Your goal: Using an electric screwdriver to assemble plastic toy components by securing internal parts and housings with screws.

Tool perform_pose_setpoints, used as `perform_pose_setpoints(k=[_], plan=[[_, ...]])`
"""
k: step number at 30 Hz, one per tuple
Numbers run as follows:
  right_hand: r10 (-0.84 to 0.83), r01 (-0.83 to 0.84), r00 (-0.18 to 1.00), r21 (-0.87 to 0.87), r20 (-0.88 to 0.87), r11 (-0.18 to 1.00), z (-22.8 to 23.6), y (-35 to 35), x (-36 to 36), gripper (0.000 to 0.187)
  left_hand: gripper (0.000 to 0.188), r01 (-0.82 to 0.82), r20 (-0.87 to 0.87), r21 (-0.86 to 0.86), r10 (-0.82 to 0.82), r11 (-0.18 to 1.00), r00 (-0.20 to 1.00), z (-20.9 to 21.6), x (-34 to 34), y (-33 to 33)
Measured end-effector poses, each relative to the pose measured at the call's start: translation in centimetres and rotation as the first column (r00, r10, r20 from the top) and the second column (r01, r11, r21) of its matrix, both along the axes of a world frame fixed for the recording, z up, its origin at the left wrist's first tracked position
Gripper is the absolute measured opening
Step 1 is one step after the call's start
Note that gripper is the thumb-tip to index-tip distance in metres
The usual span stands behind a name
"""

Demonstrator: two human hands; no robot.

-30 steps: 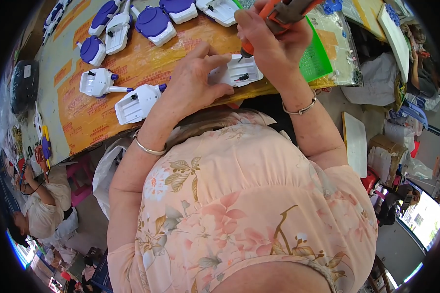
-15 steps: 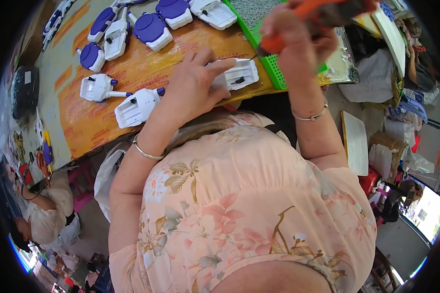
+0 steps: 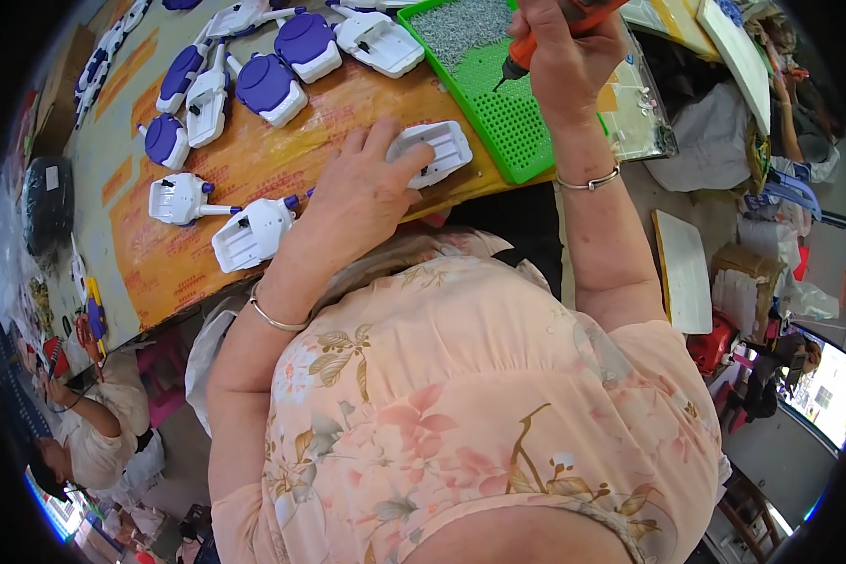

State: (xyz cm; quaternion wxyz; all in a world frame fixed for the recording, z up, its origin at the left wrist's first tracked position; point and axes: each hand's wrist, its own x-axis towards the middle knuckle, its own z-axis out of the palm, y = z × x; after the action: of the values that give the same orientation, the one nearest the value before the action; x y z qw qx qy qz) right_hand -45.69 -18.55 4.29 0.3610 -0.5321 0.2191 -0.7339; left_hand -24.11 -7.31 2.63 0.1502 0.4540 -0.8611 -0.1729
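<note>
My left hand [image 3: 362, 188] is closed around a white plastic housing [image 3: 449, 148], holding it hollow side up near the table's front edge. Its thumb and fingers hide part of the housing. My right hand [image 3: 573, 70] grips an orange and black power screwdriver [image 3: 520, 58]. The thin bit points down over the perforated part of a green plastic tray [image 3: 508, 127]. Small grey metal pieces, apparently screws [image 3: 465, 30], lie heaped at the tray's far end. Beside my left wrist lies another open white housing [image 3: 252, 235].
Several purple-and-white plastic units [image 3: 271, 87] stand across the orange-covered table [image 3: 160, 268], with a white one [image 3: 177, 197] at the left. Right of the tray is a clear-wrapped board [image 3: 644, 103]. Another person [image 3: 99, 414] sits at the lower left.
My right hand has brought the screwdriver away from the housing, leftward and up in view, to over the green tray. The left hand stays on the housing, which now sits more tilted.
</note>
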Motion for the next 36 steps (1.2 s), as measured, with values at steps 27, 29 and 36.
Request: perform_pose_setpoints(k=[27,29,36], plan=[[0.017,-0.019,1.0,0.187,0.01,0.982,3.2,5.8,2.4,0.033,0.035,-0.034,-0.245,-0.08,0.014,0.996,0.969,-2.3,1.1,-0.4],[0.032,0.004,0.99,0.26,-0.134,0.966,3.7,7.8,3.3,0.037,0.032,-0.035,-0.268,-0.074,0.014,0.997,0.963,-2.3,0.9,-0.4],[0.191,-0.178,0.968,0.09,-0.162,0.98,0.3,7.0,3.8,0.026,0.033,-0.036,-0.235,-0.106,0.01,0.994,0.972,-2.4,0.8,-0.3]])
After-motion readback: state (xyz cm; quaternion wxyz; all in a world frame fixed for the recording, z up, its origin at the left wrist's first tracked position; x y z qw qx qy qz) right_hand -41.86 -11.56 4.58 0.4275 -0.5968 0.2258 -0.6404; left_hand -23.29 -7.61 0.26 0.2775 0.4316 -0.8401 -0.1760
